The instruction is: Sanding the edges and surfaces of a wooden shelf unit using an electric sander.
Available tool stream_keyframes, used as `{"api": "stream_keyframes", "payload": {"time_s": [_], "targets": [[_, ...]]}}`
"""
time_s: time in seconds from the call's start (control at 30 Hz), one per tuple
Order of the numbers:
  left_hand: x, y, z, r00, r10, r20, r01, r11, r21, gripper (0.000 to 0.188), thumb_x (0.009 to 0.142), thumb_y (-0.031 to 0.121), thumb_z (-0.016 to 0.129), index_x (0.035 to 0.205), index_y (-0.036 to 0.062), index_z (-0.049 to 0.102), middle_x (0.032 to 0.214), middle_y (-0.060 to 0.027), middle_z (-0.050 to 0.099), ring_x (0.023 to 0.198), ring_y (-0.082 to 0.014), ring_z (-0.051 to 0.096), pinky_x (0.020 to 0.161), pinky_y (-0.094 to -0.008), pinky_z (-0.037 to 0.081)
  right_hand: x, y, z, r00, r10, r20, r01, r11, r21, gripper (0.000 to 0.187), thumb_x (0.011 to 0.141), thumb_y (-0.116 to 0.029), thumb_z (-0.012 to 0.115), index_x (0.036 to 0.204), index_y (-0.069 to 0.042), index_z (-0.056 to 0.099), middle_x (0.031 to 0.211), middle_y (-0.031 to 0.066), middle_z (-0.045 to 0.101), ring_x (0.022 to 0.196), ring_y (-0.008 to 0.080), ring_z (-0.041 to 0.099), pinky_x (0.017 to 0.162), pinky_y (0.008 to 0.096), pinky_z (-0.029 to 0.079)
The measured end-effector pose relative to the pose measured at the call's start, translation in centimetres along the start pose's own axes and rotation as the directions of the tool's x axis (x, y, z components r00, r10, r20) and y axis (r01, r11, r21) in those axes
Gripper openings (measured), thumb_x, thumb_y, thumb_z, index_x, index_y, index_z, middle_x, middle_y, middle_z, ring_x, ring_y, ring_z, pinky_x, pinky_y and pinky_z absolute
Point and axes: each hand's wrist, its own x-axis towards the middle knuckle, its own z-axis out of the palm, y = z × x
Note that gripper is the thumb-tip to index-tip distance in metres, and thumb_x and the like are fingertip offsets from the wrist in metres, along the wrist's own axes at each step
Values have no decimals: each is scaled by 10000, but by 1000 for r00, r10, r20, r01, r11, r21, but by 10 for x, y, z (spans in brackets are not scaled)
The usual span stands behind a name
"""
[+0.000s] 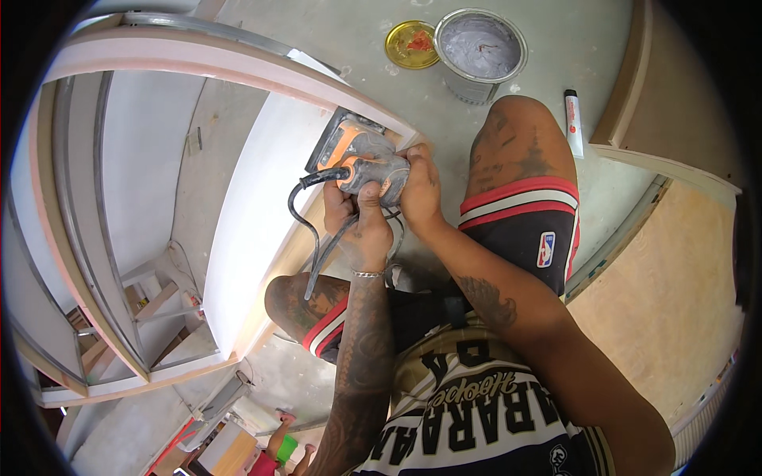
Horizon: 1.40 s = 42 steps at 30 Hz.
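Note:
Both my hands are wrapped round a dusty grey and orange electric sander (367,155). My left hand (361,226) grips its body from the near side, thumb up, close to where the black power cord (292,208) leaves the tool. Around its right end my right hand (421,184) is closed. The sander's dark square pad faces away to the upper left, against or just beside the pinkish edge of a wooden frame (230,73); whether it touches cannot be made out. A white panel (262,186) runs below the frame. The cord loops down past my left wrist.
An open can of grey paste (482,49) stands on the floor beyond my knee, its gold lid (411,44) beside it. A white tube (573,123) lies to the right. Wooden panels (667,103) rise at the right. Another person (278,448) is partly visible at the lower left.

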Motion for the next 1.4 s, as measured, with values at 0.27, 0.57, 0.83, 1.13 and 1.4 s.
{"api": "stream_keyframes", "payload": {"time_s": [0.27,0.57,0.83,1.13,1.4], "targets": [[2,5,-1,999,-40,-33,39,999,-18,323,938,149,632,1203,-11,539,1066,-87,652,965,-145,616,857,-279,493,0,-7,1,998,-57,-3,56,996,-75,328,987,-245,348,883,-16,557,831,86,560,779,173,512,755,324,435],[-2,-3,-3,999,-40,6,40,999,-1,394,936,201,653,1229,-26,520,1071,-99,657,957,-141,621,847,-277,501,4,12,-4,999,-24,-28,25,1000,15,294,969,-224,375,882,-5,550,796,119,589,763,218,549,754,353,453],[18,31,-14,1000,14,-22,-14,999,29,384,929,148,650,1240,-36,522,1055,-103,670,936,-144,633,841,-269,506,-10,-42,24,996,-83,12,83,996,-24,312,980,-237,348,863,-11,529,817,108,535,787,189,490,742,333,425],[72,83,-38,962,268,-54,-258,955,145,388,1002,186,510,1260,-103,500,1139,-200,628,1019,-241,621,909,-354,505,-19,-103,80,988,-131,81,127,991,51,230,1006,-261,367,951,-39,399,667,266,573,624,450,602,622,532,450],[67,84,-38,965,262,-23,-261,964,55,368,1001,208,533,1226,-84,524,1107,-184,643,979,-234,627,879,-351,520,-23,-109,79,995,-51,91,49,999,24,258,1010,-297,358,964,-45,383,721,315,596,739,552,575,670,592,428]]}}
